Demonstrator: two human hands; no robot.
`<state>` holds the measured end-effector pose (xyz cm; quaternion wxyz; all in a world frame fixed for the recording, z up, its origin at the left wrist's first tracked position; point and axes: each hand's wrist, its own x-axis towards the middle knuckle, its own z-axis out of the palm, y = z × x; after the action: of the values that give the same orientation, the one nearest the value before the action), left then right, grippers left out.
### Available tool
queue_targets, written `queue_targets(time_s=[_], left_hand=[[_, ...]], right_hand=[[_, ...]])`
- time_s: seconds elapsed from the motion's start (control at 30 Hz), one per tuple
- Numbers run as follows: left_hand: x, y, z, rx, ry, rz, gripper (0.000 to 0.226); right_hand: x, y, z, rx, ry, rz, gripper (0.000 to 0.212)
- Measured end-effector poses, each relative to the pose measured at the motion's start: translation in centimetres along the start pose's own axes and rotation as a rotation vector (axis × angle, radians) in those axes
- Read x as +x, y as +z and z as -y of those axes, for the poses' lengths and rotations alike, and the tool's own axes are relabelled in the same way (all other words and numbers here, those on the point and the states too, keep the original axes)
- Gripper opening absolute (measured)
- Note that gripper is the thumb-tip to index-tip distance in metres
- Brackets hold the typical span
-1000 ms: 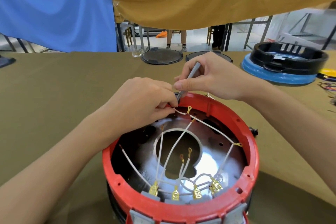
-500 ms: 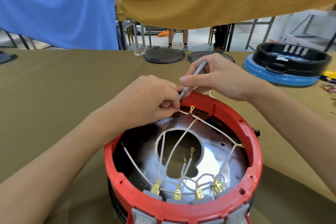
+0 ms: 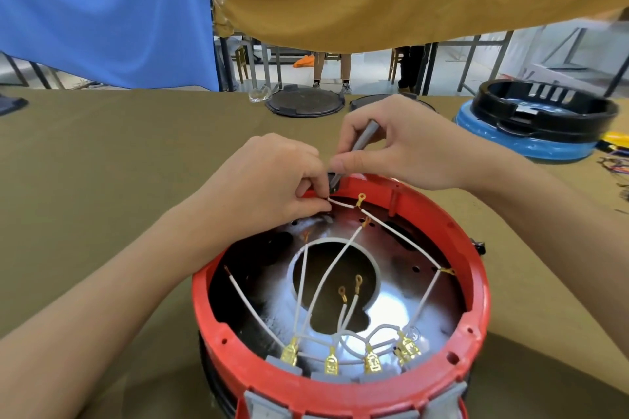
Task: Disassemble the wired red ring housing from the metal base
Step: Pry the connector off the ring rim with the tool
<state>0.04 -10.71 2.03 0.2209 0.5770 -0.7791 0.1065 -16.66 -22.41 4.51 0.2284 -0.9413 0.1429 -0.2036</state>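
Near centre on the olive cloth, the round red plastic ring housing remains seated on its shiny metal base; left hand still pinches a white wire, right hand has re-angled its slim grey tool, suggesting wiring release continues.

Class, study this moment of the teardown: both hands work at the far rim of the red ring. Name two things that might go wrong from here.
1. The left hand pinches a thin white wire at the red ring housing; pulling hard may tear its gold terminal.
2. The right hand holds a grey tool right beside the left fingers; a slip could jab them.
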Motion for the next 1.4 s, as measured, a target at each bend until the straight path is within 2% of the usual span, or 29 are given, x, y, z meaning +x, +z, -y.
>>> queue_targets(time_s=[0.2,0.4,0.57,0.87,1.1,1.17,1.3,1.4], left_hand=[[0.2,0.1,-0.3,-0.01,0.059,0.046,0.004],[0.1,0.3,-0.4,0.009,0.082,0.036,0.013],[0.0,0.3,0.0,-0.037,0.091,0.018,0.013],[-0.4,0.3,0.5,-0.085,0.089,-0.006,0.012],[-0.7,0.4,0.9,-0.327,0.003,-0.066,0.013],[-0.6,0.5,1.0,-0.341,0.005,-0.032,0.014],[-0.4,0.9,1.3,-0.335,-0.029,-0.014,0.019],[-0.4,0.9,1.4,-0.355,-0.062,0.003,0.022]], right_hand=[[0.1,0.1,-1.5,0.265,0.035,0.012,0.017],[0.1,0.1,-2.6,0.383,0.122,0.033,0.019],[0.5,0.0,-2.0,0.278,0.042,0.06,0.017],[0.1,-0.2,-2.3,0.319,0.085,0.023,0.022],[-0.4,-0.3,-1.4,0.37,0.072,-0.14,0.019],[-0.9,-0.2,-1.0,0.372,0.081,-0.185,0.018],[-2.6,0.8,-0.3,0.194,0.08,-0.203,0.02],[-4.2,1.4,0.4,0.211,0.093,-0.249,0.022]])
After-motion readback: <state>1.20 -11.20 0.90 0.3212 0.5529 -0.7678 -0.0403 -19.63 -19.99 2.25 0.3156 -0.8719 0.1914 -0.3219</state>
